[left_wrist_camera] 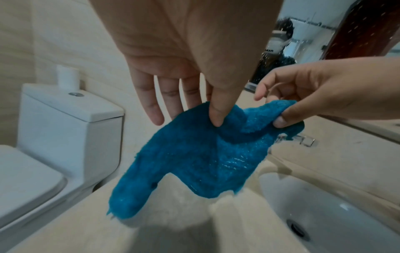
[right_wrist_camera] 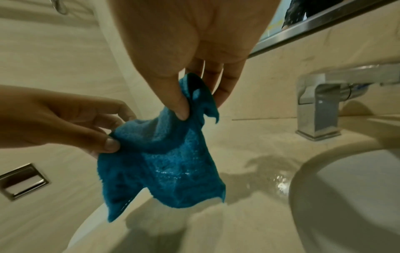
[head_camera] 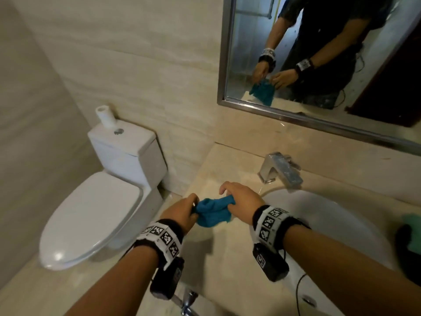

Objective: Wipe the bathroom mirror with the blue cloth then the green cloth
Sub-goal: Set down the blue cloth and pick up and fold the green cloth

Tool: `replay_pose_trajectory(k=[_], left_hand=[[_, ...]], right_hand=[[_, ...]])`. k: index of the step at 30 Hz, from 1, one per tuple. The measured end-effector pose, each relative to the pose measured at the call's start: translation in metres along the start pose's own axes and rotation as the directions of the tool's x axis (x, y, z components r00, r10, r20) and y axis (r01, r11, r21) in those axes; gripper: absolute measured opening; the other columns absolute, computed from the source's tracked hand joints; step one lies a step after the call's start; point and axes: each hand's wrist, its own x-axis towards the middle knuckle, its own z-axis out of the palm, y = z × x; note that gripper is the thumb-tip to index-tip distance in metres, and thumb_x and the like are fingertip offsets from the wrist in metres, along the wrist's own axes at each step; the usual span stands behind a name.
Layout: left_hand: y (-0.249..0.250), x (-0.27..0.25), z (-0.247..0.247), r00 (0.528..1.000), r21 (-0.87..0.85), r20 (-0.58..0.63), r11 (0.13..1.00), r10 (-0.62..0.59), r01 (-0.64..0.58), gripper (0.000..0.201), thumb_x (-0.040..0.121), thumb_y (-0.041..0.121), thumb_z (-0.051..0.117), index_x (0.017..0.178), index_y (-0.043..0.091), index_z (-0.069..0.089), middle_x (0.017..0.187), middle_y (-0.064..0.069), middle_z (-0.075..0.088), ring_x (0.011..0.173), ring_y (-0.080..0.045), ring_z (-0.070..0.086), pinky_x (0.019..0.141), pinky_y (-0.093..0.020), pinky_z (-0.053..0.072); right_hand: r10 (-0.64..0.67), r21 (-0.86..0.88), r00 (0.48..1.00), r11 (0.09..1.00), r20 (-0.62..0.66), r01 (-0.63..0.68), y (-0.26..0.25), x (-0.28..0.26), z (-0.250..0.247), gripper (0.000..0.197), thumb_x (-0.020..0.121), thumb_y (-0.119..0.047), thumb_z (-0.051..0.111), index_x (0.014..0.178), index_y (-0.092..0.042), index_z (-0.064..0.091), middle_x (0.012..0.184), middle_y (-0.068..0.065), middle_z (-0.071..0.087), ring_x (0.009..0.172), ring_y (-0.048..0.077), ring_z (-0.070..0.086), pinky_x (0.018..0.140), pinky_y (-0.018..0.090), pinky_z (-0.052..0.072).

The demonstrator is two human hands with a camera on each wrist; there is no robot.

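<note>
Nearest, the left hand [head_camera: 182, 212] and right hand [head_camera: 239, 201] each pinch an upper edge of the blue cloth [head_camera: 213, 213] between thumb and fingers, other fingers loose — it hangs, spread, just above the beige counter [head_camera: 227, 258] beside the sink basin [head_camera: 330, 224]. Beyond stand the chrome tap [head_camera: 280, 172] and the framed mirror [head_camera: 319, 53]. Judged: the cloth is being readied; next it must be lifted to the glass. The green cloth [head_camera: 412, 224] lies far right.

Bare forearms, black wristbands [head_camera: 271, 224] with white square-code tags, black camera units [head_camera: 271, 263]
</note>
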Motion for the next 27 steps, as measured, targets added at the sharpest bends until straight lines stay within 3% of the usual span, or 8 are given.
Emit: replay_pose_trajectory(k=[3,6,8,14,17,22,27], left_hand=[[-0.015,-0.004,0.018,0.995,0.053,0.093,0.998,-0.035,0.030,0.026,0.087,0.021,0.057,0.110,0.022,0.046,0.109,-0.004,0.062,0.095,-0.024,0.059,0.084,-0.036,0.048],[-0.019,-0.008,0.032,0.972,0.087,0.225,0.995,-0.072,0.053,0.035,0.087,0.020,0.057,0.121,0.022,0.048,0.114,0.000,0.062,0.103,-0.021,0.057,0.087,-0.031,0.045],[-0.017,-0.009,0.036,0.963,0.090,0.254,0.994,-0.086,0.065,0.036,0.089,0.021,0.056,0.124,0.021,0.047,0.116,0.001,0.062,0.105,-0.020,0.057,0.090,-0.031,0.045],[0.011,0.001,0.033,0.972,0.186,0.224,0.982,-0.069,0.027,0.044,0.091,0.029,0.056,0.132,0.026,0.040,0.132,-0.003,0.052,0.116,-0.023,0.052,0.098,-0.036,0.042],[0.046,0.016,0.032,0.980,0.242,0.200,0.970,-0.015,-0.034,0.049,0.091,0.031,0.057,0.135,0.027,0.036,0.134,-0.006,0.048,0.118,-0.027,0.049,0.098,-0.039,0.042],[0.136,0.044,0.052,0.973,0.273,0.185,0.944,0.138,-0.185,0.057,0.090,0.032,0.057,0.141,0.027,0.032,0.145,-0.004,0.040,0.127,-0.026,0.042,0.102,-0.042,0.040],[0.240,0.066,0.111,0.906,0.288,0.263,0.870,0.331,-0.401,0.065,0.088,0.035,0.058,0.145,0.025,0.028,0.151,-0.002,0.030,0.135,-0.024,0.033,0.109,-0.040,0.031]], right_hand=[[0.000,0.005,0.990,1.000,0.140,-0.001,0.000,0.002,0.022,0.045,0.076,-0.004,0.056,0.111,-0.032,0.047,0.093,-0.007,0.049,0.085,0.016,0.052,0.078,0.035,0.048],[0.015,0.003,0.917,1.000,0.400,-0.018,0.004,-0.003,0.037,0.047,0.079,-0.007,0.065,0.119,-0.026,0.052,0.104,-0.001,0.059,0.088,0.018,0.055,0.080,0.031,0.047],[0.027,-0.026,0.891,1.000,0.454,-0.017,0.008,-0.008,0.039,0.045,0.081,-0.009,0.065,0.121,-0.025,0.053,0.109,0.001,0.061,0.091,0.018,0.056,0.083,0.031,0.048],[0.066,0.037,0.921,0.996,0.384,-0.086,0.030,-0.022,0.024,0.032,0.087,-0.019,0.061,0.118,-0.024,0.057,0.097,-0.006,0.061,0.091,0.016,0.057,0.082,0.026,0.045],[0.096,0.016,0.940,0.994,0.328,-0.107,0.047,-0.038,0.005,0.031,0.089,-0.021,0.057,0.120,-0.023,0.056,0.102,-0.003,0.063,0.096,0.016,0.056,0.080,0.023,0.042],[0.230,-0.031,0.949,0.973,0.216,-0.229,0.113,-0.084,-0.031,0.031,0.089,-0.019,0.054,0.120,-0.022,0.057,0.109,0.000,0.062,0.101,0.017,0.055,0.075,0.017,0.034],[0.411,-0.030,0.895,0.910,0.174,-0.413,0.199,-0.154,-0.069,0.033,0.092,-0.021,0.055,0.125,-0.018,0.053,0.123,0.002,0.058,0.113,0.022,0.052,0.091,0.024,0.037]])
